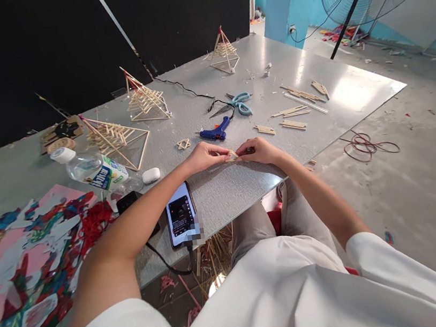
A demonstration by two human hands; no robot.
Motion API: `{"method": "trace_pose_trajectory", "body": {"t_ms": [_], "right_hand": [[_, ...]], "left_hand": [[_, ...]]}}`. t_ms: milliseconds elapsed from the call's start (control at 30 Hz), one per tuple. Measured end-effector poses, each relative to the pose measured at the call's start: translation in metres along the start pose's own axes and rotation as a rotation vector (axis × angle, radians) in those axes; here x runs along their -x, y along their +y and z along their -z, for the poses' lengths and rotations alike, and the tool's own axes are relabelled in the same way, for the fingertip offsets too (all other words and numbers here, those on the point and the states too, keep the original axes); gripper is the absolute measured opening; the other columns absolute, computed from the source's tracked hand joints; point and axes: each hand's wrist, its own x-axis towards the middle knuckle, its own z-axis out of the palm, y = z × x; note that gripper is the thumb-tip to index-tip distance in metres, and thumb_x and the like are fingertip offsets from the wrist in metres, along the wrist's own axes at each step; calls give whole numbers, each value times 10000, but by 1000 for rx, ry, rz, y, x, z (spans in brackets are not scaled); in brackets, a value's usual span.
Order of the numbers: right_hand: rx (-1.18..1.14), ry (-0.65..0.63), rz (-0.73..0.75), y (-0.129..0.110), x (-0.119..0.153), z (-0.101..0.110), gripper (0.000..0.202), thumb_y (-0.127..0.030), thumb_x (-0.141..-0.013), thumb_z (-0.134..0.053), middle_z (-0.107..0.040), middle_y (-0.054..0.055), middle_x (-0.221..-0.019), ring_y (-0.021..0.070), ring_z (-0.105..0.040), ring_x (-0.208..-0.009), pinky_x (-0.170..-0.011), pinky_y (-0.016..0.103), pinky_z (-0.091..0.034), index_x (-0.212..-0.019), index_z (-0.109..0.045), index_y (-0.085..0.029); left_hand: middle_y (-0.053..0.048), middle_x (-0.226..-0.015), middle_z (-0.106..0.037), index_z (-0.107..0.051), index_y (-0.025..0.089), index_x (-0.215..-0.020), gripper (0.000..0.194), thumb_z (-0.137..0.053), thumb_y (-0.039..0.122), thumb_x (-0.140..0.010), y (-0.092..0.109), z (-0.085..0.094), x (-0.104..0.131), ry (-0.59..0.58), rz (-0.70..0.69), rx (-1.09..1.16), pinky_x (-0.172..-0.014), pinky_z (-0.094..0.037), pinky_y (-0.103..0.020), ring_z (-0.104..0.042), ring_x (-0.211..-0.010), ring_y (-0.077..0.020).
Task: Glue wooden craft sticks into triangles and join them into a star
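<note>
Near the table's front edge, my left hand (206,157) pinches one side of a small wooden-stick frame (233,155). From the other side, the fingers of my right hand (259,151) are closed on the same frame. Fingertips cover much of it, so its full shape is hidden. A small star of joined sticks (183,144) lies just beyond my left hand. Behind my hands rests a blue glue gun (215,130), with light-blue scissors (241,104) farther back. Short cut sticks lie in bundles (293,124) to the right.
Stick pyramids (146,102) stand toward the back. On the left are a tilted plastic bottle (99,168), a white earbud case (151,175), a phone (181,214) with a cable, and a colourful paper pile (40,253). A standing fan (366,7) is beyond the table.
</note>
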Motion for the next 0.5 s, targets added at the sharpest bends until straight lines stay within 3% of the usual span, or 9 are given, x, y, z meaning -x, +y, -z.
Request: {"method": "trace_pose_trajectory", "body": {"t_ms": [500], "right_hand": [[-23,16,-16,0,0,-2,362,-528,-826,-858,-844,71,-911,182,-662,-784,-749,308,-492,-971,-914,-201]], "left_hand": [[-117,-1097,-868,-933,200,-1058,456,-998,488,-711,1,-2,0,12,48,71,-907,-624,-348,-783,-915,-227]]}}
